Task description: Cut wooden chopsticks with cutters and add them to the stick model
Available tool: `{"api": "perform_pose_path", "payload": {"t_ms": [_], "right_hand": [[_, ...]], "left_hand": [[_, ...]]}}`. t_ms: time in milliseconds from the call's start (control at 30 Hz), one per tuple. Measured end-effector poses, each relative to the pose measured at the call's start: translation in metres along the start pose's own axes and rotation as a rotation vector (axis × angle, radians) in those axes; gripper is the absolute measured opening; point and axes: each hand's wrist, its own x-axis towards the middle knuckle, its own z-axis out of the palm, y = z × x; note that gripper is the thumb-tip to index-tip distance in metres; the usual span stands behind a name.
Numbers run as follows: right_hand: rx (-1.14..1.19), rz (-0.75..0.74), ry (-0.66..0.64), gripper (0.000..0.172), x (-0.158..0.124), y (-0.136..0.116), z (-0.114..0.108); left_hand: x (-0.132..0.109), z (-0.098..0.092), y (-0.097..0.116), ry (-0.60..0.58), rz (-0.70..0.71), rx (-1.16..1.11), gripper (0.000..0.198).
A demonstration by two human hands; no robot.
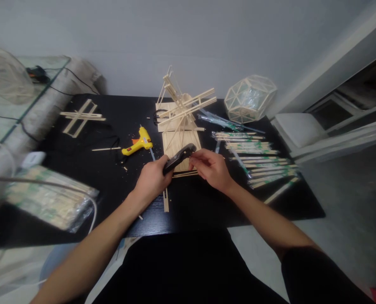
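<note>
My left hand is wrapped round a black plier-like tool, which points up and to the right. My right hand has its fingers pinched together at the tool's far end; what they hold, if anything, is too small to make out. Beneath the tool lies a flat panel of wooden sticks. Behind it stands a windmill-like model built from sticks, with blades jutting outward. A yellow glue gun rests on its side left of the panel.
On the black table, a crossed stick frame lies at the back left. Wrapped chopsticks spread along the right, and a faceted stick lantern stands behind them. A plastic-wrapped chopstick pack lies at left under a cable.
</note>
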Motion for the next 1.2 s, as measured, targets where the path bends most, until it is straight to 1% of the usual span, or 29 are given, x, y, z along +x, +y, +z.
{"api": "perform_pose_path", "payload": {"t_ms": [100,233,333,433,567,733,1000,1200], "right_hand": [[0.022,0.0,-0.011,0.023,0.0,0.002,0.0],[0.022,0.009,-0.015,0.027,0.0,0.005,0.001],[0.003,0.009,-0.011,0.028,0.0,0.007,0.001],[0.011,0.014,-0.025,0.026,0.0,0.005,-0.001],[0.058,0.041,-0.09,0.025,0.001,-0.003,-0.004],[0.114,0.094,-0.163,0.027,0.003,-0.007,-0.007],[0.215,0.126,-0.214,0.024,0.003,-0.005,-0.01],[0.238,0.152,-0.232,0.026,0.004,-0.002,-0.01]], "left_hand": [[0.0,-0.002,0.002,-0.019,-0.029,0.064,0.019],[0.001,-0.003,0.002,-0.016,-0.014,0.093,0.018],[0.002,-0.001,-0.002,0.004,0.011,0.063,0.018],[0.002,0.001,-0.004,0.022,0.044,0.003,0.02],[0.002,0.001,-0.004,0.035,0.08,-0.071,0.02],[0.003,0.0,-0.006,0.018,0.132,-0.144,0.016],[0.003,-0.002,-0.007,0.009,0.173,-0.146,0.016],[0.004,-0.003,-0.009,0.009,0.194,-0.133,0.013]]}}
